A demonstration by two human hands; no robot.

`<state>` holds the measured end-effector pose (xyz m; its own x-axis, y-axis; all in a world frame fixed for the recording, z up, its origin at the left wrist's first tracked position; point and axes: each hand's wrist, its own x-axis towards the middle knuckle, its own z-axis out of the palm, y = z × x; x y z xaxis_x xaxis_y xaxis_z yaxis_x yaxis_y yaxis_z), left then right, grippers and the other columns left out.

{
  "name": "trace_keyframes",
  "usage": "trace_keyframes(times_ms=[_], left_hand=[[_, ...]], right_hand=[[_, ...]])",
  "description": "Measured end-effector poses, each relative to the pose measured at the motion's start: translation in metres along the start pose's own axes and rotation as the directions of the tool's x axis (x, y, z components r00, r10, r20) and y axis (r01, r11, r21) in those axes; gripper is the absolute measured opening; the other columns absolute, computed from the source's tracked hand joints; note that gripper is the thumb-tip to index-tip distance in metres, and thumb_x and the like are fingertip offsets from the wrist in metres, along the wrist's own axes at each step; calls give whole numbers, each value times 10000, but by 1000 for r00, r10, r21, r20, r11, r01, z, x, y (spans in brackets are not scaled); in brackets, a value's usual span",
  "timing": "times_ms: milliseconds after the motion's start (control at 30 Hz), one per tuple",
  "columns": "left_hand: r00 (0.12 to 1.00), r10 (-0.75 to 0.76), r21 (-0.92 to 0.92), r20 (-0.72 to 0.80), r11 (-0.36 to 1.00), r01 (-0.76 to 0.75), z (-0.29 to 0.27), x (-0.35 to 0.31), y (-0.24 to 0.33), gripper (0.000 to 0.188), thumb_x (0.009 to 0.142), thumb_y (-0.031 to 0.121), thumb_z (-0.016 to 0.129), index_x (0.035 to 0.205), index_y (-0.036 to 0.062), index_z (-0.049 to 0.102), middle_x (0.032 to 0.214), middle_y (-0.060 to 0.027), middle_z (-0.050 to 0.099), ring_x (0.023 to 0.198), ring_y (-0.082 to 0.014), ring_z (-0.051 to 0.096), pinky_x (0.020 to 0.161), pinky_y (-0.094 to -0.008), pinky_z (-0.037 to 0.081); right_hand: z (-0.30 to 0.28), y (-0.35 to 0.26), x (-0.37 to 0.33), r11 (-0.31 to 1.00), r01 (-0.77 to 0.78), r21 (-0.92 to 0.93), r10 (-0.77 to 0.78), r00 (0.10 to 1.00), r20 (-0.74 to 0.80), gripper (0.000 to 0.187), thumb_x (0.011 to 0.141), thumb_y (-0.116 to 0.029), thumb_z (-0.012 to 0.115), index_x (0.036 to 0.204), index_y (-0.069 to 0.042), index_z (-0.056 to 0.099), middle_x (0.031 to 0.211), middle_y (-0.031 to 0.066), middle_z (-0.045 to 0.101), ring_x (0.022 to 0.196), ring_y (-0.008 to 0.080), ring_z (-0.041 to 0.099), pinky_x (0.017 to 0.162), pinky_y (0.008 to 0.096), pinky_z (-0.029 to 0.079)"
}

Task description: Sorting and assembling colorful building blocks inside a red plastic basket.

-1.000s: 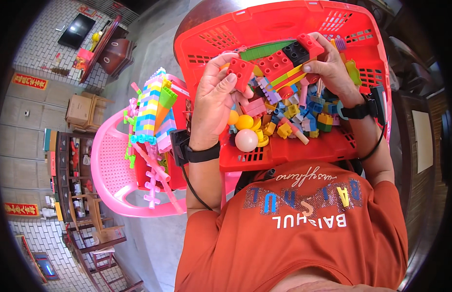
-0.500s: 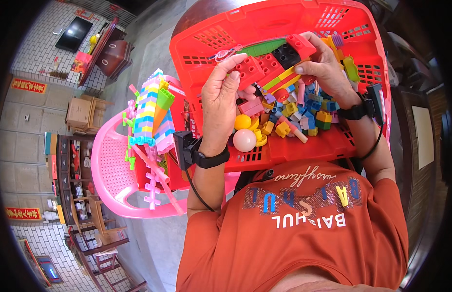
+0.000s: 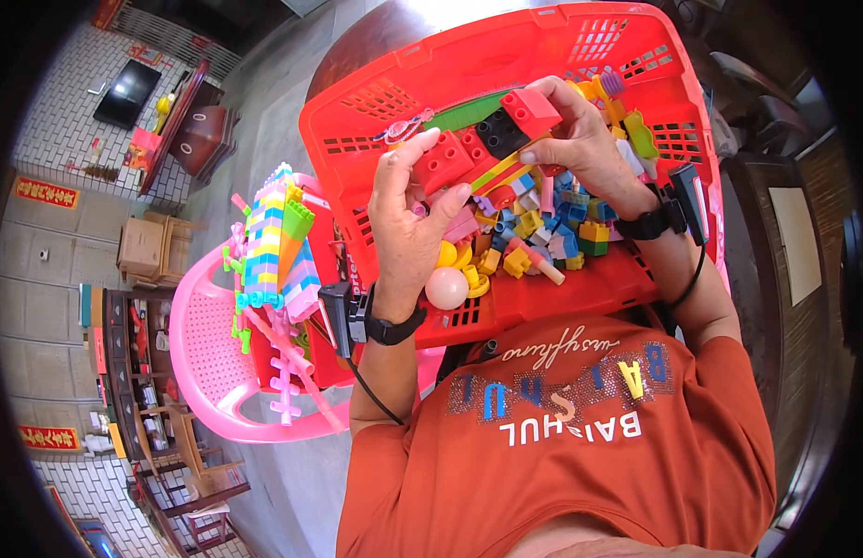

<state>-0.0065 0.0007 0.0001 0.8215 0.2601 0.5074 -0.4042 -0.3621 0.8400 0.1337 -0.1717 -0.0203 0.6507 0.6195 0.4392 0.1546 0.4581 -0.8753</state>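
Over a red plastic basket [image 3: 506, 56] on my lap, both hands hold one joined strip of toy bricks [image 3: 483, 139]: red at each end, black in the middle, with a green and yellow piece under it. My left hand [image 3: 408, 219] grips the strip's left red end. My right hand [image 3: 571, 139] holds its right red end from above. Several loose bricks [image 3: 543, 232] in blue, yellow, pink and orange fill the basket beneath, with a pale pink ball [image 3: 446, 288] near its front edge.
A pink plastic chair [image 3: 204, 363] stands at my left and carries a tall pastel brick tower [image 3: 273, 246] and pink connector sticks [image 3: 287, 372]. A dark table [image 3: 785, 251] is at my right. Wooden furniture lines the tiled floor far left.
Both hands have lifted the brick strip higher over the basket and brought it closer together; the left hand shifted up along its left end.
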Motion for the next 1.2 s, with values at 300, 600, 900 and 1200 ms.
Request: trace_keyframes(times_ms=[300,600,900,1200], left_hand=[[990,139,80,-30,987,-136,0,3,-10,513,757,-8,717,1231,35,525,1121,-94,576,1022,-161,579,865,-295,487],[994,51,17,-97,999,-50,1,-2,-1,634,742,25,741,1300,62,442,1065,-103,616,935,-154,625,790,-288,495],[991,6,-188,-134,982,-32,-11,3,4,455,769,-36,696,1185,-3,514,1112,-77,580,1017,-136,573,889,-265,470],[996,-56,95,-73,993,63,-10,5,-46,400,749,21,705,1122,34,559,1019,-92,607,905,-201,611,783,-288,500]], right_hand=[[5,-1,-1,998,-62,-22,61,998,-30,483,676,-12,750,1088,-96,513,986,-24,599,900,66,568,788,219,473],[7,-2,-3,995,-97,-4,97,995,-11,479,673,-68,759,1085,-104,517,931,-25,584,831,61,563,663,196,472],[0,0,-3,994,-102,-36,102,995,-14,465,711,-58,743,1108,-79,503,898,-13,596,722,53,561,552,190,442],[-8,-24,15,997,15,-71,-40,930,-365,483,727,16,654,1175,-45,483,975,37,605,829,135,597,741,242,495]])
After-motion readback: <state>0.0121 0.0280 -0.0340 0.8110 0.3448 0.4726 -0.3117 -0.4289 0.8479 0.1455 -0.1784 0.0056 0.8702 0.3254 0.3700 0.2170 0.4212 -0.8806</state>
